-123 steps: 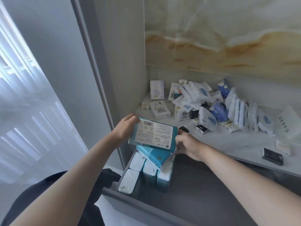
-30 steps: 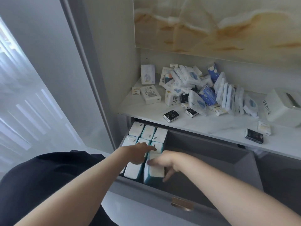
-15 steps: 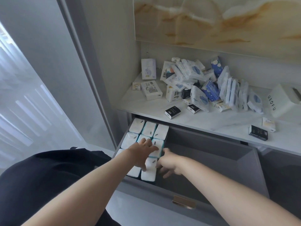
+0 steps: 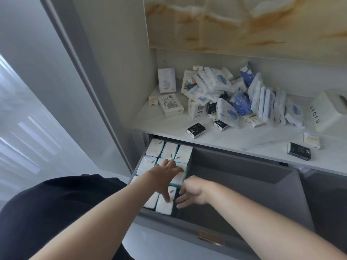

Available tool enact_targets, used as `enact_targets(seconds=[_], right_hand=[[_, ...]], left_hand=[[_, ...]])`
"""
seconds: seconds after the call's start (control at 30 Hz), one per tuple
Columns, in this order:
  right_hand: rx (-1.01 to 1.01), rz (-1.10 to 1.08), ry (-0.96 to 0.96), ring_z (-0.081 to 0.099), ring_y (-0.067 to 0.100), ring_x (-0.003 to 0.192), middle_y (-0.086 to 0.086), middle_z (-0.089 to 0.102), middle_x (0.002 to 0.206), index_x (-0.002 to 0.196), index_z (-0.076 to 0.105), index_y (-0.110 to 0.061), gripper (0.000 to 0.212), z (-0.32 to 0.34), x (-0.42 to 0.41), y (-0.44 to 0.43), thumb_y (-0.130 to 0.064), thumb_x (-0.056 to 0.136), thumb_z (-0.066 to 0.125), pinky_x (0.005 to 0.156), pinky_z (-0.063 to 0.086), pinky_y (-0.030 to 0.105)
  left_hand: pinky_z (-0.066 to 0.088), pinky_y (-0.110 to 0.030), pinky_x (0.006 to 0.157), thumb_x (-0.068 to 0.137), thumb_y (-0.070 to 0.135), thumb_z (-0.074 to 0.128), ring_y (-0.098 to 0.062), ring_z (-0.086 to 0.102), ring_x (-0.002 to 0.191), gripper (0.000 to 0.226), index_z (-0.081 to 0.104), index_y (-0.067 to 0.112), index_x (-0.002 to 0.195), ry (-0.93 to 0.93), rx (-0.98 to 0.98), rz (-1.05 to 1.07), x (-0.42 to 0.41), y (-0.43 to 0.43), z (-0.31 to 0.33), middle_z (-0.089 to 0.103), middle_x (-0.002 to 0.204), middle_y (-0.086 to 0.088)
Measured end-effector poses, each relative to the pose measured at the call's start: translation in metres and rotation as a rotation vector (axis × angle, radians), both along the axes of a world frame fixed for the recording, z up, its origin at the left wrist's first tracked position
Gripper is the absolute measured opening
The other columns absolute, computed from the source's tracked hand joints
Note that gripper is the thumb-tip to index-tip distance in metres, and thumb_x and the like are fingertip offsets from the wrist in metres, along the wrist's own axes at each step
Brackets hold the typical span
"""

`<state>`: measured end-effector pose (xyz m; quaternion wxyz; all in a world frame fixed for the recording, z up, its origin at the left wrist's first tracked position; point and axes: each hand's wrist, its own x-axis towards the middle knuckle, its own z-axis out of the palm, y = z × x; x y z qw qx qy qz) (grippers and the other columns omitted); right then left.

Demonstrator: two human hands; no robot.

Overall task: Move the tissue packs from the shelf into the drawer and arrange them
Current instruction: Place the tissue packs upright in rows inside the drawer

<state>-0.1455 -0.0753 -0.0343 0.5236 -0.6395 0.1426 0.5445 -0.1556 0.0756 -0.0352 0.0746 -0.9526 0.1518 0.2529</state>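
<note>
Low in the centre of the frame the grey drawer (image 4: pixel 244 192) stands pulled out under the white shelf (image 4: pixel 234 140); its left end holds white tissue packs (image 4: pixel 170 150) standing upright in tight rows of three, with the rest of the floor bare; the left hand (image 4: pixel 165 177) lies flat on those tops with its fingers spread, pinching nothing; the right hand (image 4: pixel 191 192) reaches in just to the right, fingers straight and a little apart beside the front pack (image 4: pixel 165 204) (whether they touch its side cannot be told); above, at upper right, a loose pile of packs (image 4: pixel 225 91) remains on the shelf, with a white box (image 4: pixel 328 109) at the right edge and a small black pack (image 4: pixel 195 130) near the shelf's front.
</note>
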Motion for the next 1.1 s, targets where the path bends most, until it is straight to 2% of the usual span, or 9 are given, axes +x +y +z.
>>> enact_targets(seconds=[0.1, 0.2, 0.4, 0.53, 0.6, 0.73, 0.9, 1.0, 1.1], right_hand=[[-0.115, 0.051, -0.029, 0.053, 0.047, 0.124, 0.023, 0.023, 0.157, 0.155, 0.014, -0.008, 0.063, -0.008, 0.003, -0.007, 0.005, 0.097, 0.036, 0.093, 0.050, 0.060], [-0.170, 0.087, 0.071, 0.040, 0.053, 0.133, 0.022, 0.013, 0.161, 0.156, 0.014, -0.012, 0.071, -0.014, -0.003, -0.011, 0.004, 0.090, 0.034, 0.099, 0.041, 0.067], [-0.064, 0.009, 0.061, 0.052, 0.051, 0.123, 0.027, 0.038, 0.145, 0.144, 0.027, -0.003, 0.056, -0.020, -0.016, 0.000, 0.011, 0.090, 0.031, 0.095, 0.048, 0.060], [-0.381, 0.150, -0.374, 0.060, 0.029, 0.097, 0.013, 0.051, 0.132, 0.154, 0.013, -0.017, 0.067, -0.016, -0.014, -0.002, -0.013, 0.095, 0.045, 0.073, 0.056, 0.041], [-0.364, 0.111, -0.563, 0.058, 0.025, 0.099, 0.006, 0.054, 0.128, 0.149, 0.019, -0.025, 0.064, -0.016, -0.011, -0.001, -0.015, 0.093, 0.047, 0.079, 0.057, 0.040], [-0.269, 0.273, -0.534, 0.052, 0.025, 0.109, 0.001, 0.047, 0.131, 0.153, 0.012, -0.035, 0.078, -0.010, -0.005, -0.003, -0.006, 0.091, 0.049, 0.077, 0.061, 0.042], [-0.449, 0.432, -0.767, 0.060, 0.027, 0.111, 0.005, 0.059, 0.129, 0.138, 0.046, -0.022, 0.048, 0.004, 0.021, -0.006, -0.017, 0.090, 0.049, 0.084, 0.054, 0.034], [-0.525, 0.472, -0.959, 0.055, 0.024, 0.123, 0.002, 0.055, 0.140, 0.137, 0.052, -0.022, 0.044, 0.020, 0.048, -0.005, -0.016, 0.094, 0.049, 0.097, 0.048, 0.032], [-0.523, 0.453, -1.199, 0.056, 0.024, 0.118, 0.001, 0.060, 0.133, 0.127, 0.061, -0.024, 0.035, 0.047, 0.077, 0.007, -0.017, 0.095, 0.048, 0.093, 0.046, 0.031]], left_hand=[[0.041, -0.045, 0.105, 0.067, 0.053, 0.083, -0.029, 0.025, 0.134, 0.113, 0.014, 0.030, 0.153, 0.002, -0.040, 0.018, 0.001, 0.001, 0.000, 0.022, 0.146, -0.004], [0.032, -0.048, 0.112, 0.060, 0.069, 0.078, -0.031, 0.015, 0.141, 0.123, 0.008, 0.032, 0.154, 0.026, -0.054, 0.031, -0.004, -0.001, -0.002, 0.012, 0.153, -0.002], [0.030, -0.048, 0.113, 0.059, 0.066, 0.081, -0.029, 0.013, 0.141, 0.126, 0.006, 0.032, 0.155, -0.024, -0.049, -0.006, -0.010, -0.001, -0.005, 0.009, 0.155, -0.002], [0.034, -0.046, 0.111, 0.060, 0.064, 0.081, -0.027, 0.017, 0.140, 0.122, 0.011, 0.030, 0.154, -0.033, -0.042, 0.015, -0.009, -0.002, -0.005, 0.014, 0.153, -0.002], [0.038, -0.044, 0.108, 0.061, 0.064, 0.081, -0.026, 0.021, 0.139, 0.121, 0.013, 0.028, 0.154, -0.043, -0.017, 0.013, -0.008, -0.004, -0.004, 0.016, 0.152, -0.003], [0.049, -0.042, 0.097, 0.062, 0.057, 0.083, -0.024, 0.027, 0.134, 0.113, 0.020, 0.025, 0.151, -0.031, -0.023, 0.058, -0.001, -0.003, 0.001, 0.024, 0.146, -0.003], [0.044, -0.044, 0.102, 0.075, 0.056, 0.075, -0.024, 0.032, 0.135, 0.091, 0.029, 0.030, 0.149, 0.026, -0.122, 0.094, 0.012, 0.004, 0.012, 0.029, 0.145, -0.002], [0.039, -0.045, 0.108, 0.085, 0.051, 0.068, -0.025, 0.039, 0.133, 0.073, 0.037, 0.029, 0.147, 0.037, -0.224, 0.172, 0.031, 0.016, 0.033, 0.036, 0.145, -0.003], [0.040, -0.042, 0.108, 0.091, 0.045, 0.063, -0.024, 0.050, 0.126, 0.058, 0.044, 0.026, 0.143, -0.042, -0.297, 0.254, 0.061, 0.037, 0.059, 0.047, 0.142, -0.004]])
